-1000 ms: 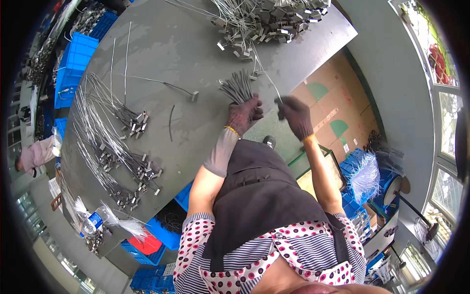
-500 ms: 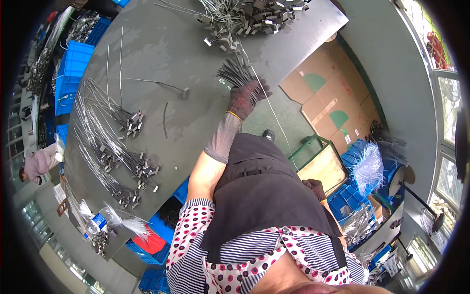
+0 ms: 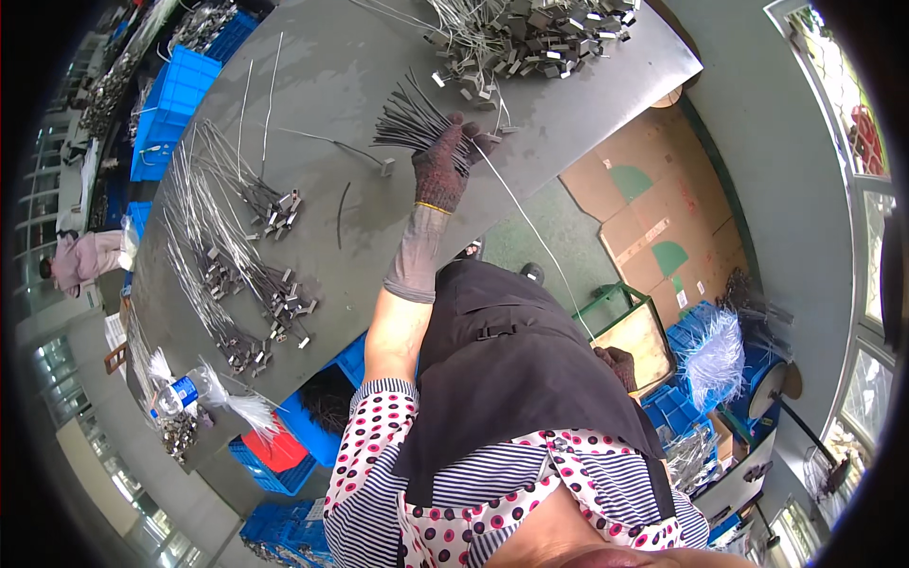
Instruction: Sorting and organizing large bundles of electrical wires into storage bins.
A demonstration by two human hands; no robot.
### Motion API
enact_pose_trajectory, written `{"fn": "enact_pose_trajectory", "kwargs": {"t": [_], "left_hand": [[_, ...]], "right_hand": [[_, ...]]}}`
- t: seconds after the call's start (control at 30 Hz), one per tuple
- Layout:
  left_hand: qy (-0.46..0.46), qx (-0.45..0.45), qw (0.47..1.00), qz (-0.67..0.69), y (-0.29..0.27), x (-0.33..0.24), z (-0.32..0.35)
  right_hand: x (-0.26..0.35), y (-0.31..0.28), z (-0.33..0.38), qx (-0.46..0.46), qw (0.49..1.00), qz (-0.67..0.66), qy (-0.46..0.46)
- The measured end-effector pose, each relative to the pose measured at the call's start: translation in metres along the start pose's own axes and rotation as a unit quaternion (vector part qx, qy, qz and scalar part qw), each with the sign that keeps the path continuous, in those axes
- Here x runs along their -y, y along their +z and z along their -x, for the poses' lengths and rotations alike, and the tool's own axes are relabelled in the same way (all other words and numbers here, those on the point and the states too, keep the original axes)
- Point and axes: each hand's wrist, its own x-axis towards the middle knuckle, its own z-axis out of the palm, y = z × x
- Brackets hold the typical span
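My left hand point(image 3: 441, 168), in a dark red-and-black glove, is closed round a fanned bundle of thin black strips point(image 3: 409, 121) above the grey table. A long pale wire point(image 3: 530, 222) runs from its fingers past the table edge toward my right hand point(image 3: 617, 367). That gloved hand is low beside a green-framed stool point(image 3: 636, 343); its fingers look curled at the wire's end, partly hidden by the apron. A small metal block point(image 3: 509, 131) shows near the left fingertips. Just beyond lies a large heap of metal-ended wires point(image 3: 540, 38).
On the grey table point(image 3: 369, 275), bunches of block-ended wires point(image 3: 227, 246) lie at the left, with a loose black strip point(image 3: 343, 216). Blue crates point(image 3: 175, 104) stand beyond the left edge. Flattened cardboard point(image 3: 653, 204) is at the right. A person point(image 3: 85, 260) is far left.
My left hand has moved left over the table with the black strips, and the bundle now points more to the left. The whole view has shifted slightly. My right hand stays by the stool.
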Motion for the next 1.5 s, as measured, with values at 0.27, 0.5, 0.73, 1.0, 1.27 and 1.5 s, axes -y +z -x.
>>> {"fn": "enact_pose_trajectory", "kwargs": {"t": [0.27, 0.5, 0.73, 1.0, 1.27, 1.5], "left_hand": [[0.013, -0.079, 0.997, -0.002, -0.021, -0.002, 0.004], [0.045, -0.123, 0.991, -0.010, -0.036, -0.023, 0.008], [0.023, -0.107, 0.994, 0.025, -0.054, -0.033, 0.005], [-0.021, -0.062, 0.984, -0.167, -0.053, 0.003, 0.016], [0.258, 0.052, 0.671, -0.693, -0.058, -0.004, -0.008], [0.066, -0.241, 0.698, -0.670, -0.077, -0.051, -0.021]], "right_hand": [[0.042, -0.012, -0.020, 0.000, 0.998, 0.026, 0.053], [0.064, -0.014, -0.017, 0.014, 0.996, 0.080, 0.039], [0.119, 0.020, -0.057, 0.022, 0.991, 0.113, -0.071], [0.276, 0.119, -0.159, 0.063, 0.980, 0.022, -0.189], [0.411, 0.184, -0.201, 0.015, 0.947, 0.128, -0.293], [0.408, 0.152, -0.265, -0.203, 0.897, 0.361, -0.155]]}}
